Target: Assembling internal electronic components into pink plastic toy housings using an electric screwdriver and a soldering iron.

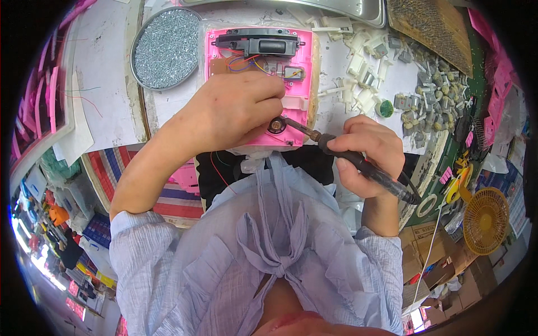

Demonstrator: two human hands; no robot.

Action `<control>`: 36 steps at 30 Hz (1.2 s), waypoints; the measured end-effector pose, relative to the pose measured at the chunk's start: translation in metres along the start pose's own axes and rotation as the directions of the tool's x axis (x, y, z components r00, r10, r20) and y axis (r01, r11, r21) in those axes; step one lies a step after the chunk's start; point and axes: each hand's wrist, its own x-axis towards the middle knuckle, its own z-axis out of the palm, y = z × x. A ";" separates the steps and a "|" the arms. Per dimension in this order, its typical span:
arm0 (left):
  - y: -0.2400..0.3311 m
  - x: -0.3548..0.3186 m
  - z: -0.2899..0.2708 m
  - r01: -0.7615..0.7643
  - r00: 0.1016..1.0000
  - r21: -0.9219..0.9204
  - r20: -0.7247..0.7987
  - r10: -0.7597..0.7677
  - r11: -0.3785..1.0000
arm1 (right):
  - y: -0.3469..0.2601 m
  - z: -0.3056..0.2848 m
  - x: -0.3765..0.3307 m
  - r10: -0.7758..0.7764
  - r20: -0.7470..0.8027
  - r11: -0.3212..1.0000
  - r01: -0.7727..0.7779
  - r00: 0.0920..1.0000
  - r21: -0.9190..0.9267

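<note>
My right hand (pixel 372 152) grips a soldering iron (pixel 364 165) by its black handle. The iron's tip reaches the edge of a small round black speaker (pixel 276 125), which sits in the lower part of a pink plastic housing (pixel 298 136). My left hand (pixel 238 109) is over the housing's left side, its fingers curled and pinched close to the speaker. Whatever lies between those fingertips is hidden. Farther up in the housing are a long black part (pixel 272 47), a small motor (pixel 293 73) and thin coloured wires.
A round tray of small metal screws (pixel 167 49) stands at the far left. White plastic pieces (pixel 364 67) and grey motors (pixel 437 98) are scattered to the right, beside a small green-topped round thing (pixel 384 108). A brown board (pixel 431 28) lies at the back right.
</note>
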 end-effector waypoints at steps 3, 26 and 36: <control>0.001 -0.001 0.000 -0.003 1.000 0.004 -0.014 0.003 1.000 | -0.002 0.001 -0.001 -0.003 -0.014 1.000 0.003 1.000 0.005; 0.017 0.006 -0.008 0.037 0.999 -0.012 -0.023 -0.038 0.999 | -0.060 -0.240 -0.215 0.034 -0.983 0.957 -0.290 0.180 -0.020; 0.005 -0.018 -0.017 0.021 0.995 0.021 -0.101 -0.019 1.000 | 0.040 -0.338 -0.198 0.637 -0.760 0.748 -0.336 0.127 0.572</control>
